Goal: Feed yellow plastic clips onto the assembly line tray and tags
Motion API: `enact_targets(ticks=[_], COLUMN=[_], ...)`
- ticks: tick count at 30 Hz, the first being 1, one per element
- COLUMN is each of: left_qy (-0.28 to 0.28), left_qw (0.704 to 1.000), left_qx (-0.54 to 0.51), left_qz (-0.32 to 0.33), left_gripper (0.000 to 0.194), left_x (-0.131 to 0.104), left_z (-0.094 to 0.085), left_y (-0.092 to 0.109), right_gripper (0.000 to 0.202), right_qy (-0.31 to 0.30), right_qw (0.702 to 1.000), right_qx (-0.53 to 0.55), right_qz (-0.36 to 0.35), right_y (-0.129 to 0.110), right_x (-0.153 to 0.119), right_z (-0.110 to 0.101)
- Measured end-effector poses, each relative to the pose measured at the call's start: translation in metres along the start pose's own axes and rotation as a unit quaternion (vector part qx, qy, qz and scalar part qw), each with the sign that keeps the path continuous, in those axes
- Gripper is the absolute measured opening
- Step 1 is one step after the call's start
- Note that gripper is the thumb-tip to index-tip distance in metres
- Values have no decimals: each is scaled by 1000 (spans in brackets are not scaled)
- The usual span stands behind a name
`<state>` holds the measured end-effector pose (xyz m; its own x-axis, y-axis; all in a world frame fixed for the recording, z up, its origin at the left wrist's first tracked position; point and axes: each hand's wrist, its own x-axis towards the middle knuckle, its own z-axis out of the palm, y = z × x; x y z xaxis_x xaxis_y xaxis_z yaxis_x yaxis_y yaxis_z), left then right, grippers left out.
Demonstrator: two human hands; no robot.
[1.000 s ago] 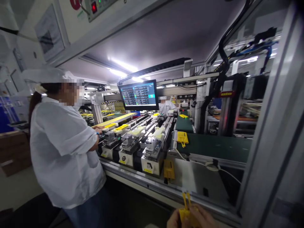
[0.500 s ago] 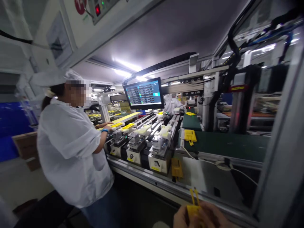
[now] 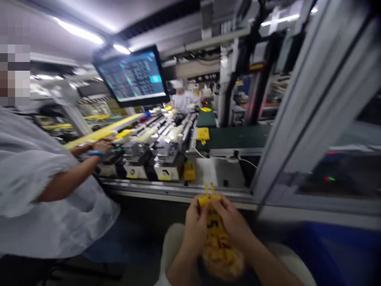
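My left hand (image 3: pixel 195 220) and my right hand (image 3: pixel 230 218) are together above my lap. Between their closed fingers is a small yellow piece with two thin prongs (image 3: pixel 209 189) pointing away from me; its exact kind is unclear. Just under the hands, a yellow surface with a dark mark (image 3: pixel 213 223) shows. Below it, a round clear bag or container of many yellow pieces (image 3: pixel 222 254) rests at my lap, blurred. Past my fingertips, a yellow flat part (image 3: pixel 189 171) lies on the machine's metal ledge.
A co-worker in a white coat (image 3: pixel 44 190) stands at the left, a hand (image 3: pixel 102 146) at the fixtures. Metal fixtures (image 3: pixel 166 153) line the bench under a tilted monitor (image 3: pixel 133 77). Another yellow part (image 3: pixel 203 135) lies on the green conveyor (image 3: pixel 238 137). A metal frame post (image 3: pixel 297 91) rises at right.
My view has turned right and down. Both hands and forearms now show fully, with the yellow pieces at my lap in view. The pronged yellow piece stays in my fingers.
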<state>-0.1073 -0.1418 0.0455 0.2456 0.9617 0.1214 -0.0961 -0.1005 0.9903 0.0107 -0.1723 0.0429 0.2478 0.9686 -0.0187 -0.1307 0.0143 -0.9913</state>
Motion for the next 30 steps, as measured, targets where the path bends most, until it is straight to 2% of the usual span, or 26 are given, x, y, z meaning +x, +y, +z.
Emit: enact_targets(ticks=[3, 6, 9, 11, 13, 15, 16, 17, 18, 19, 20, 21, 23, 24, 27, 30], left_qy=[-6, 34, 60, 14, -81, -183, -221, -245, -262, -271, -267, -268, -262, -263, -269, -284], left_qw=[1000, 999, 998, 998, 987, 949, 918, 883, 846, 805, 768, 726, 654, 630, 600, 576], left_qx=[-26, -31, -17, 10, 77, 183, 242, 302, 357, 413, 471, 535, 643, 677, 716, 731], left_qz=[-4, -1, 31, 63, 113, 182, 222, 262, 298, 328, 343, 337, 299, 277, 235, 230], left_gripper=[37, 35, 38, 35, 30, 25, 23, 19, 17, 17, 20, 22, 22, 22, 19, 12], left_x=[7, 10, 19, 29, 46, 69, 84, 100, 118, 136, 154, 171, 198, 207, 217, 208], left_z=[14, 26, 27, 19, 7, -5, -9, -13, -14, -15, -16, -16, -21, -24, -36, -32], left_y=[-5, -10, -10, -4, 5, 16, 20, 23, 24, 23, 20, 16, 3, -4, -16, -8], right_gripper=[32, 27, 27, 29, 32, 37, 43, 53, 55, 47, 39, 34, 28, 28, 25, 24], right_qy=[-2, 46, 97, 107, 83, 24, -14, -13, 6, 45, 96, 122, 141, 127, 22, -85], right_qw=[998, 995, 989, 985, 982, 983, 984, 984, 982, 972, 951, 943, 931, 930, 915, 863], right_qx=[51, 2, -30, -28, -20, -3, -1, -5, -48, -132, -217, -237, -267, -273, -345, -481], right_qz=[-48, -92, -111, -134, -166, -181, -177, -179, -180, -190, -197, -197, -203, -209, -207, -132], right_y=[-4, -7, -9, -9, -10, -11, -11, -10, -7, -3, 2, 9, 23, 31, 54, 81], right_x=[3, 1, -2, 1, 14, 38, 53, 69, 84, 98, 108, 113, 111, 103, 71, 45], right_z=[2, 5, 9, 7, -5, -25, -36, -47, -57, -66, -73, -77, -79, -78, -71, -68])
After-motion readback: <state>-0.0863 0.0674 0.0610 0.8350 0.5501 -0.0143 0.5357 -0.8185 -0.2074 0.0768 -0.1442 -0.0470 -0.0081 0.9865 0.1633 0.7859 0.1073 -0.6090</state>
